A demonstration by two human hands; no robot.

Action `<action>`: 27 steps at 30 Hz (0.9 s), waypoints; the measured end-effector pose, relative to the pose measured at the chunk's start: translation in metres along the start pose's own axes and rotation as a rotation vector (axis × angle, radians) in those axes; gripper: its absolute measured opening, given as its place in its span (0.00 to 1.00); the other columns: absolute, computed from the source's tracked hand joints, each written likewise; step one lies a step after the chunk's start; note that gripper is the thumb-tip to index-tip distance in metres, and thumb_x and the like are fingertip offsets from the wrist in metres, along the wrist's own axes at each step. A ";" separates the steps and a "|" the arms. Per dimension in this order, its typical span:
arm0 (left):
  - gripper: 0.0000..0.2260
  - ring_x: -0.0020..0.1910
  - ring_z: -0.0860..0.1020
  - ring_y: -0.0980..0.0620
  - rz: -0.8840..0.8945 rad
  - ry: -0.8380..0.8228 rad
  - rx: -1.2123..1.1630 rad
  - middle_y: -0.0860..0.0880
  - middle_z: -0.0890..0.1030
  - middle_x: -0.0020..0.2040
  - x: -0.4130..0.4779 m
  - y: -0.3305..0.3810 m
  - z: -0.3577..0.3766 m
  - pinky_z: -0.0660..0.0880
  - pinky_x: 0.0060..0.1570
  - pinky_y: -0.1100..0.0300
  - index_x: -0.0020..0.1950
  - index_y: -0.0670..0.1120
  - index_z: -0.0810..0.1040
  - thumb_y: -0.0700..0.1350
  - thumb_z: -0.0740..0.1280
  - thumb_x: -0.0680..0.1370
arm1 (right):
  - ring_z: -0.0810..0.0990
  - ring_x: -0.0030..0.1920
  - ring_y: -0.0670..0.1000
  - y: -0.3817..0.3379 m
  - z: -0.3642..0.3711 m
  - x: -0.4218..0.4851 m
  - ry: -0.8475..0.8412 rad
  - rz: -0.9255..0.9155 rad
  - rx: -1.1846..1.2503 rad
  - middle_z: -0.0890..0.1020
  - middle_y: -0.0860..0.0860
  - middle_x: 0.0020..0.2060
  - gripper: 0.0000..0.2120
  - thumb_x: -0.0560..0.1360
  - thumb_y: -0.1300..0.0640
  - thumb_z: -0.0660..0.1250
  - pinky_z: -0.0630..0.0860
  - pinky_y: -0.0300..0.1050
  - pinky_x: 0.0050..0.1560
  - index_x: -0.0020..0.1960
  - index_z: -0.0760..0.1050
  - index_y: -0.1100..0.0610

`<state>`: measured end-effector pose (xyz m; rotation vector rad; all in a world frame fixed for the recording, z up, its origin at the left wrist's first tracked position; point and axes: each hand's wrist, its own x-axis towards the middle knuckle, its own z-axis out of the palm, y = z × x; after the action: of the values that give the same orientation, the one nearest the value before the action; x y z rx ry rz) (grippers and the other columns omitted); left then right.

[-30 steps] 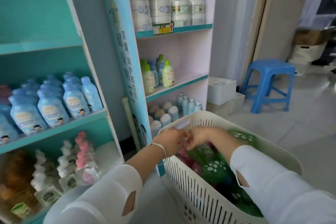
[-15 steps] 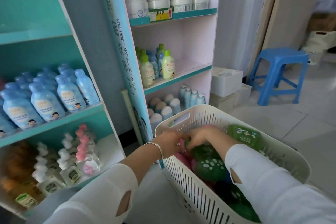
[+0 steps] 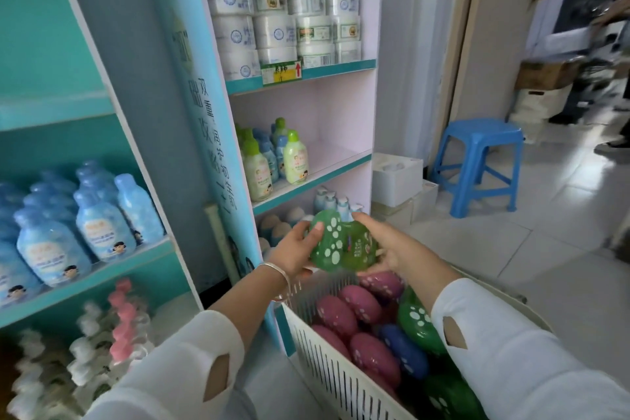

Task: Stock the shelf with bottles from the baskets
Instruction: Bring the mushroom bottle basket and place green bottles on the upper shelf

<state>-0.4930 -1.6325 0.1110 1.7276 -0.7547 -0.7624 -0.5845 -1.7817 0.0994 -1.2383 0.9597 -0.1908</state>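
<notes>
Bottles, two green ones I think, are in my fingers. My left fingers (image 3: 316, 231) curl round a green bottle with white spots (image 3: 325, 244). My right fingers (image 3: 371, 223) curl round what looks like a second green bottle (image 3: 361, 245), pressed right against the first. Both are up in the air, just above the basket's rim and in front of the pink shelves.

Right under my fingers is the white basket (image 3: 334, 372). It is very full. I can see pink bottles (image 3: 361, 303), a blue one (image 3: 402, 348) and more green ones (image 3: 416, 320) piled inside. So I think most of the job is left to do.

Up and a bit beyond my fingers is the middle shelf (image 3: 341, 157). Some little bottles with green caps (image 3: 295, 160) stand at its left end. The board beside them, on the right, is bare. That looks like a good spot for mine, but I cannot be sure that is where they go. None of the spotted bottles stands on any shelf that I can see, so I think none from this basket is put away yet.

Far off to the left of my left fingers, the teal shelves hold rows of pale blue bottles (image 3: 102, 225). Those rows look full.
</notes>
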 end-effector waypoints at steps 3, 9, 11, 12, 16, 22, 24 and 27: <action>0.17 0.53 0.77 0.47 0.138 -0.006 -0.058 0.47 0.76 0.55 0.008 0.005 -0.006 0.74 0.54 0.52 0.62 0.49 0.65 0.46 0.67 0.76 | 0.79 0.44 0.59 -0.012 0.021 0.003 -0.086 0.058 0.185 0.79 0.59 0.44 0.23 0.74 0.38 0.63 0.78 0.60 0.47 0.54 0.75 0.57; 0.29 0.51 0.78 0.49 0.301 0.346 -0.158 0.49 0.78 0.51 0.024 0.013 -0.039 0.76 0.56 0.54 0.59 0.51 0.66 0.48 0.74 0.62 | 0.81 0.47 0.58 -0.029 0.081 0.008 -0.223 0.053 0.277 0.81 0.59 0.47 0.27 0.73 0.34 0.61 0.81 0.55 0.45 0.52 0.77 0.59; 0.28 0.49 0.78 0.48 0.309 0.428 -0.225 0.49 0.78 0.50 0.025 0.019 -0.056 0.76 0.55 0.53 0.57 0.49 0.67 0.50 0.73 0.61 | 0.82 0.46 0.56 -0.033 0.098 0.010 -0.260 0.070 0.230 0.82 0.57 0.47 0.31 0.72 0.32 0.60 0.82 0.49 0.37 0.55 0.77 0.58; 0.26 0.48 0.78 0.48 0.316 0.453 -0.252 0.49 0.79 0.48 0.023 0.022 -0.066 0.77 0.54 0.53 0.56 0.48 0.69 0.49 0.73 0.61 | 0.82 0.45 0.56 -0.035 0.106 0.008 -0.275 0.075 0.199 0.82 0.57 0.46 0.31 0.72 0.31 0.59 0.82 0.46 0.36 0.55 0.77 0.58; 0.22 0.46 0.79 0.48 0.361 0.493 -0.259 0.52 0.79 0.44 0.014 0.032 -0.097 0.78 0.52 0.52 0.53 0.48 0.72 0.47 0.75 0.63 | 0.80 0.45 0.53 -0.046 0.129 -0.005 -0.295 -0.037 0.079 0.82 0.54 0.45 0.24 0.74 0.34 0.59 0.78 0.46 0.43 0.49 0.76 0.56; 0.22 0.50 0.80 0.47 0.376 0.466 -0.168 0.52 0.80 0.47 -0.017 0.035 -0.124 0.77 0.56 0.46 0.49 0.56 0.72 0.57 0.74 0.58 | 0.81 0.53 0.54 -0.059 0.143 -0.026 -0.605 -0.345 0.081 0.82 0.54 0.53 0.12 0.77 0.51 0.63 0.78 0.54 0.56 0.59 0.75 0.54; 0.24 0.49 0.80 0.48 0.395 0.472 -0.138 0.53 0.80 0.46 -0.029 0.034 -0.132 0.76 0.57 0.46 0.52 0.53 0.71 0.56 0.73 0.60 | 0.81 0.55 0.54 -0.056 0.152 -0.032 -0.664 -0.415 -0.055 0.82 0.54 0.55 0.12 0.77 0.58 0.65 0.76 0.54 0.59 0.60 0.74 0.54; 0.28 0.49 0.79 0.48 0.416 0.476 -0.088 0.50 0.80 0.48 -0.047 0.028 -0.144 0.76 0.57 0.46 0.57 0.49 0.70 0.56 0.73 0.61 | 0.81 0.56 0.54 -0.047 0.174 -0.042 -0.625 -0.484 -0.264 0.81 0.53 0.55 0.17 0.75 0.61 0.68 0.75 0.53 0.62 0.63 0.72 0.55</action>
<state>-0.4099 -1.5218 0.1795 1.5179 -0.7003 -0.0894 -0.4712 -1.6495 0.1626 -1.6297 0.1371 -0.0439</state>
